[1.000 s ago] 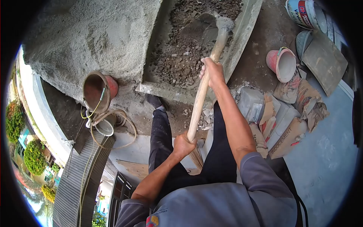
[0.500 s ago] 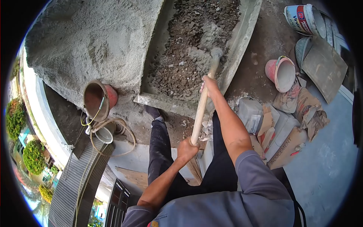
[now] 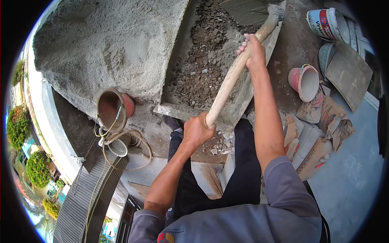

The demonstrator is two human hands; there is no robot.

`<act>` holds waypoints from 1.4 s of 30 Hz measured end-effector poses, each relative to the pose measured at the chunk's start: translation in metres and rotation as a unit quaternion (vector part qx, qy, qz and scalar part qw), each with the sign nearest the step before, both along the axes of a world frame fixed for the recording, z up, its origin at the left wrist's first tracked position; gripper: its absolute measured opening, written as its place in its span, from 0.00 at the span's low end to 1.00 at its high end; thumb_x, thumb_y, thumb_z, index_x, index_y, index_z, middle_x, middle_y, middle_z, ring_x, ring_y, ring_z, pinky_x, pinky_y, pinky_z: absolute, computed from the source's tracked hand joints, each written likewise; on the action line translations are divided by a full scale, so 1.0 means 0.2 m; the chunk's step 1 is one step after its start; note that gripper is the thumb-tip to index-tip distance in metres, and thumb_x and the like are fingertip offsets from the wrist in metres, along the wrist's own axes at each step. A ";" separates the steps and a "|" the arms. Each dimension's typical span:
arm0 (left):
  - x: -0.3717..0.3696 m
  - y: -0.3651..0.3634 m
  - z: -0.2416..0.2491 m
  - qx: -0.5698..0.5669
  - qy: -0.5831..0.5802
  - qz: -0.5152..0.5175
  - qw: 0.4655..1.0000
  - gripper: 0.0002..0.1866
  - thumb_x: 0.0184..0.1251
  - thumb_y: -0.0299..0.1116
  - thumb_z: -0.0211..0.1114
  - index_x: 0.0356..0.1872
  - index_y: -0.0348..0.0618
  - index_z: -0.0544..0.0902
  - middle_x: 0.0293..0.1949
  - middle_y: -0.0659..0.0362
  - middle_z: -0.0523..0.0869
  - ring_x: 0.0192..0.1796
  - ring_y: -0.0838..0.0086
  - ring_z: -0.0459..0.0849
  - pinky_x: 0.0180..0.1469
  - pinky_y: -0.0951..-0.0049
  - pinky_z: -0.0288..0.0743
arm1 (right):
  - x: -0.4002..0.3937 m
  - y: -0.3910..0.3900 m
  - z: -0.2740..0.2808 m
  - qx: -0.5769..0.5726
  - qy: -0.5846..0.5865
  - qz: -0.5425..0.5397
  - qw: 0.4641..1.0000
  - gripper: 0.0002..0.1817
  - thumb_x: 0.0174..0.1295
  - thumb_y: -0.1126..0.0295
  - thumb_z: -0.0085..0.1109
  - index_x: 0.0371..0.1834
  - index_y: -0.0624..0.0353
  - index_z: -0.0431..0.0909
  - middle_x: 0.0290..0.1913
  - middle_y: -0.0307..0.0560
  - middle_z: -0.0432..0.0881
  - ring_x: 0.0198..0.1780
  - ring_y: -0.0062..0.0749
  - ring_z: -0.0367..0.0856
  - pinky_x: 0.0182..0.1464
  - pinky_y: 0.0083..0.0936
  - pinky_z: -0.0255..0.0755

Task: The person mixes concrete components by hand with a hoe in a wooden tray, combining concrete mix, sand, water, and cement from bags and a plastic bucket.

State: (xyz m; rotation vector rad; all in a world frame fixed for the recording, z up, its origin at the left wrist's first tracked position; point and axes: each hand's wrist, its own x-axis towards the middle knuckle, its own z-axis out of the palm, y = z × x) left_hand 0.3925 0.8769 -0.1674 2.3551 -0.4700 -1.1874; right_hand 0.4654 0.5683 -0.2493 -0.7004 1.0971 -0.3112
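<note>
A hoe (image 3: pixel 229 81) with a thick wooden handle slants across the middle of the view. Its broad grey blade (image 3: pixel 248 11) shows at the top edge, above the mixing trough. My left hand (image 3: pixel 197 130) is closed round the handle's lower end. Farther up, my right hand (image 3: pixel 255 53) wraps the handle below the head. Dark gravel and grey sandy mix (image 3: pixel 202 60) lie in the trough (image 3: pixel 172 108), under the handle.
Left of the trough rises a big sand pile (image 3: pixel 101 44). A red bucket (image 3: pixel 111 109) and a coiled hose (image 3: pixel 148 150) stand near it. On the right are another red bucket (image 3: pixel 308 83), a paint bucket (image 3: pixel 330 24) and torn cement bags (image 3: pixel 312 158).
Both hands have lifted the hoe up and to the right. Its blade, hidden before, now shows above the trough. My left hand has moved up from near my knees.
</note>
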 end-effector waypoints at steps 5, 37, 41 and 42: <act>-0.19 0.48 -0.05 0.127 0.071 0.052 0.988 0.18 0.55 0.40 0.71 0.45 0.42 0.87 0.37 0.41 0.90 0.43 0.45 0.90 0.50 0.49 0.82 | -0.09 0.76 -0.59 0.116 0.129 0.067 0.983 0.10 0.63 0.66 0.62 0.34 0.60 0.73 0.22 0.43 0.73 0.18 0.32 0.74 0.21 0.38 0.75; -0.37 0.45 -0.09 0.061 0.009 0.018 0.998 0.15 0.54 0.41 0.73 0.37 0.42 0.82 0.29 0.43 0.88 0.36 0.44 0.89 0.42 0.47 0.83 | -0.17 0.57 -0.09 0.065 0.052 0.028 0.996 0.08 0.62 0.70 0.63 0.32 0.62 0.75 0.19 0.40 0.72 0.16 0.28 0.72 0.18 0.31 0.71; -0.09 -0.01 -0.17 -0.028 -0.040 0.014 0.999 0.14 0.54 0.39 0.72 0.37 0.42 0.83 0.28 0.44 0.88 0.35 0.44 0.88 0.39 0.50 0.82 | 0.04 0.02 0.11 -0.048 -0.019 0.002 0.999 0.10 0.63 0.68 0.64 0.30 0.60 0.73 0.22 0.42 0.74 0.18 0.28 0.74 0.21 0.32 0.74; -0.01 -0.12 -0.16 -0.034 -0.048 0.014 0.998 0.14 0.55 0.39 0.72 0.37 0.42 0.83 0.28 0.43 0.88 0.35 0.44 0.88 0.39 0.50 0.82 | 0.11 -0.08 0.09 -0.067 -0.049 -0.001 0.997 0.10 0.63 0.68 0.64 0.31 0.60 0.74 0.22 0.42 0.74 0.20 0.28 0.75 0.21 0.32 0.74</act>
